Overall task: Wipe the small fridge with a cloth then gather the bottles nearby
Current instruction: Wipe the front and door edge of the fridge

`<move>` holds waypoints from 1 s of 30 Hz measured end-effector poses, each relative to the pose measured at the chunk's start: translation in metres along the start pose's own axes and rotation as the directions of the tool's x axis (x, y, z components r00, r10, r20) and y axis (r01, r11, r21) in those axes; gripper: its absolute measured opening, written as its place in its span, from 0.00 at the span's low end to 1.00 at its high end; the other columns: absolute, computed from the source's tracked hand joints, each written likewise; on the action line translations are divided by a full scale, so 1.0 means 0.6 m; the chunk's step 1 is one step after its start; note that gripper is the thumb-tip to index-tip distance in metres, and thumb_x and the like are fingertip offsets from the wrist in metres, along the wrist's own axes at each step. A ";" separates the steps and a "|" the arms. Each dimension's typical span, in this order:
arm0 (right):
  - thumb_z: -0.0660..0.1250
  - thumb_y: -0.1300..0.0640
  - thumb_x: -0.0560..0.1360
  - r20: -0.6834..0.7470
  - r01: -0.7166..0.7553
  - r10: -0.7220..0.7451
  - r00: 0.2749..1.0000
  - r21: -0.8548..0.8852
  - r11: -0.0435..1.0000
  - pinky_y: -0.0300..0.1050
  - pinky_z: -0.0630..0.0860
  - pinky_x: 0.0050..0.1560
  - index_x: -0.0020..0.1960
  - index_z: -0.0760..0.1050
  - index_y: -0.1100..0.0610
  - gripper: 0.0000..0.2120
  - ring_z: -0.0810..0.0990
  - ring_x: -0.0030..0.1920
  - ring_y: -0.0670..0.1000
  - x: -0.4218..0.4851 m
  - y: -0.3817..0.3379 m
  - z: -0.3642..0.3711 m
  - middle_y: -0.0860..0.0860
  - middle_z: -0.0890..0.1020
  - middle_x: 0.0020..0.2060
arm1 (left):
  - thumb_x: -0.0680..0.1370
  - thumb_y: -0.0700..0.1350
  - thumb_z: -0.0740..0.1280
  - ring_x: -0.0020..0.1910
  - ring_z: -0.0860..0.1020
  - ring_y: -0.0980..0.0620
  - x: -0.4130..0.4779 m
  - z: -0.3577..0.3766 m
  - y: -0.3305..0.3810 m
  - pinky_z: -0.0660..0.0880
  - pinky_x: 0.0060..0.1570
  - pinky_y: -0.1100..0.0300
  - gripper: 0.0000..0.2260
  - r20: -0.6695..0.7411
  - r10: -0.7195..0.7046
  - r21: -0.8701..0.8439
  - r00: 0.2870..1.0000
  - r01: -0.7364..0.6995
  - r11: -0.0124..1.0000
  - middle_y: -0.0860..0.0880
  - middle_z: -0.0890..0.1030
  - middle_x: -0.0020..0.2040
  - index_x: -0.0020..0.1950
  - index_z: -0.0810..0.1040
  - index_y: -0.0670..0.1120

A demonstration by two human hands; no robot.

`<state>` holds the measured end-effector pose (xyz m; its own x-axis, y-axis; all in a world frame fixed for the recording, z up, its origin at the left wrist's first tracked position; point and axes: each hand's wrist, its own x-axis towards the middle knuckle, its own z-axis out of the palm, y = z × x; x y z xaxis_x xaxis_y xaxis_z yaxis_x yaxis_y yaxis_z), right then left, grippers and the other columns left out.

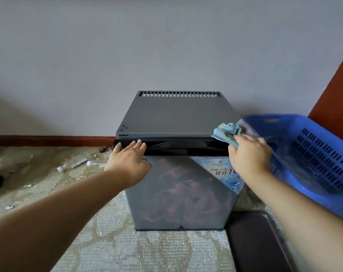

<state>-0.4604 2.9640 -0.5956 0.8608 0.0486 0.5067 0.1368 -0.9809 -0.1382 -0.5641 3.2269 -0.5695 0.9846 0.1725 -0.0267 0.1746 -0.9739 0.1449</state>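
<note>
The small grey box-shaped metal fridge [178, 116] stands on a pale patterned carpet [127, 242], its back towards a plain wall. The left hand [127, 160] lies flat with straight fingers on the glossy black band along the fridge's front top edge, near the left corner, holding nothing. The right hand [249, 154] grips a crumpled light blue cloth [226, 133] and presses it against the front right corner of the fridge's top. Just right of the fridge, a blue slotted plastic basket [314, 150] leans tilted. Two clear plastic bottles [63, 167] lie on their sides on the carpet left of the fridge, near the dark red skirting board [49, 140], among scattered scraps.
</note>
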 end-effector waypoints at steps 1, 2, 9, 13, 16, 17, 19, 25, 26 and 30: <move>0.61 0.56 0.72 -0.006 -0.018 0.018 1.000 0.023 1.000 0.52 0.73 0.43 0.47 0.81 0.61 0.12 0.77 0.44 0.64 -0.009 -0.032 0.000 0.58 0.83 0.44 | 0.79 0.50 0.57 0.77 0.47 0.56 0.002 0.000 -0.009 0.40 0.74 0.55 0.29 0.001 0.038 -0.029 0.999 -0.038 0.999 0.52 0.50 0.78 0.78 0.51 0.48; 0.60 0.55 0.72 -0.029 -0.001 0.003 1.000 0.078 0.997 0.51 0.74 0.41 0.43 0.80 0.61 0.13 0.77 0.40 0.64 -0.022 -0.069 0.001 0.58 0.83 0.41 | 0.78 0.48 0.58 0.77 0.48 0.56 0.003 -0.003 -0.019 0.41 0.73 0.56 0.29 -0.003 0.069 -0.108 0.998 -0.069 0.992 0.51 0.51 0.78 0.78 0.51 0.48; 0.60 0.53 0.67 -0.157 0.335 -0.305 0.939 0.227 0.914 0.48 0.72 0.36 0.38 0.79 0.58 0.12 0.78 0.37 0.62 -0.067 -0.305 0.024 0.54 0.82 0.36 | 0.72 0.34 0.61 0.62 0.71 0.57 0.006 -0.004 -0.135 0.64 0.60 0.65 0.30 -0.181 0.089 -0.839 0.979 -0.201 0.505 0.52 0.73 0.65 0.74 0.64 0.48; 0.61 0.53 0.67 -0.309 0.507 -0.437 0.845 0.203 0.837 0.52 0.78 0.49 0.52 0.83 0.58 0.19 0.81 0.46 0.60 -0.097 -0.339 0.064 0.54 0.84 0.48 | 0.68 0.35 0.56 0.75 0.52 0.60 0.001 0.056 -0.181 0.44 0.75 0.54 0.35 -0.325 0.127 -0.605 0.937 -0.309 0.734 0.52 0.61 0.75 0.76 0.59 0.51; 0.63 0.55 0.70 -0.351 0.551 -0.475 0.807 0.156 0.820 0.56 0.73 0.60 0.59 0.80 0.58 0.20 0.79 0.56 0.61 -0.100 -0.323 0.083 0.56 0.81 0.57 | 0.65 0.41 0.55 0.76 0.45 0.58 -0.011 0.082 -0.199 0.39 0.72 0.56 0.38 -0.386 0.208 -0.455 0.899 -0.381 0.804 0.55 0.52 0.77 0.76 0.54 0.55; 0.62 0.55 0.70 -0.343 0.557 -0.491 0.801 0.126 0.821 0.57 0.71 0.62 0.60 0.79 0.57 0.20 0.79 0.58 0.60 -0.101 -0.319 0.086 0.56 0.81 0.59 | 0.64 0.43 0.56 0.76 0.45 0.57 -0.012 0.081 -0.203 0.39 0.72 0.55 0.39 -0.413 0.251 -0.423 0.875 -0.428 0.798 0.55 0.52 0.77 0.76 0.54 0.55; 0.61 0.54 0.70 -0.309 0.555 -0.510 0.803 0.075 0.829 0.58 0.68 0.63 0.61 0.79 0.56 0.21 0.78 0.59 0.59 -0.102 -0.320 0.081 0.55 0.80 0.60 | 0.64 0.46 0.59 0.77 0.47 0.54 -0.002 0.067 -0.209 0.41 0.71 0.54 0.39 -0.456 0.341 -0.371 0.822 -0.524 0.767 0.53 0.52 0.78 0.76 0.54 0.55; 0.57 0.54 0.70 -0.132 0.647 -0.638 0.759 0.033 0.762 0.57 0.69 0.61 0.62 0.77 0.55 0.23 0.79 0.57 0.57 -0.068 -0.332 0.022 0.52 0.80 0.60 | 0.64 0.52 0.61 0.75 0.60 0.46 0.069 -0.002 -0.186 0.52 0.72 0.45 0.34 -0.445 0.562 -0.009 0.697 -0.631 0.776 0.47 0.66 0.73 0.71 0.68 0.51; 0.57 0.54 0.70 -0.107 0.668 -0.662 0.742 0.025 0.744 0.58 0.70 0.60 0.63 0.77 0.56 0.23 0.79 0.56 0.59 -0.062 -0.332 0.015 0.53 0.80 0.59 | 0.64 0.53 0.60 0.72 0.65 0.45 0.078 -0.005 -0.185 0.56 0.70 0.44 0.32 -0.416 0.589 0.035 0.693 -0.635 0.772 0.47 0.71 0.70 0.68 0.71 0.50; 0.60 0.54 0.69 -0.061 0.704 -0.702 0.709 0.003 0.710 0.57 0.74 0.55 0.63 0.76 0.57 0.24 0.81 0.54 0.61 -0.043 -0.329 0.006 0.56 0.80 0.60 | 0.63 0.52 0.60 0.48 0.77 0.41 0.098 -0.005 -0.180 0.74 0.49 0.48 0.23 -0.414 0.616 -0.001 0.670 -0.677 0.736 0.45 0.80 0.47 0.55 0.78 0.47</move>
<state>-0.5081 3.1567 -0.5844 0.4847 0.7120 0.5081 0.7046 -0.6620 0.2555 -0.5249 3.3424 -0.5839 0.7677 -0.4236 0.4809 -0.5384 -0.8333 0.1253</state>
